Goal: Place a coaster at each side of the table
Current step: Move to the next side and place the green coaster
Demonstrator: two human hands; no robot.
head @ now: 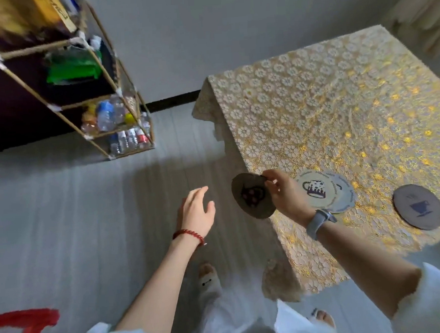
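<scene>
At the near left corner of the worktop, seen from the head camera looking down, the right hand is holding a dark round coaster out past the edge of the gold and white lace cloth, over the floor. The coaster is printed with a dark pot or cup shape and reddish dots, and it is tilting with its face toward the camera. The fingers are pinching its upper right rim, thumb on one face and fingertips on the other. It is looking thin, flat and stiff, probably very light, so a rim pinch like this should be enough; its smooth face could slip if the hold loosens. The right wrist, wearing a grey watch, is bending inward with the forearm reaching in from the lower right. The left hand is hanging empty over the floor, just left of the coaster and not touching it, its fingers loosely spread and slightly curled, a red bead bracelet on the wrist. On the cloth beside the right hand, two pale mug coasters are lying overlapped, and a grey teacup coaster is lying flat further right, near the front edge. A wire rack of bottles is standing against the wall on the left.
</scene>
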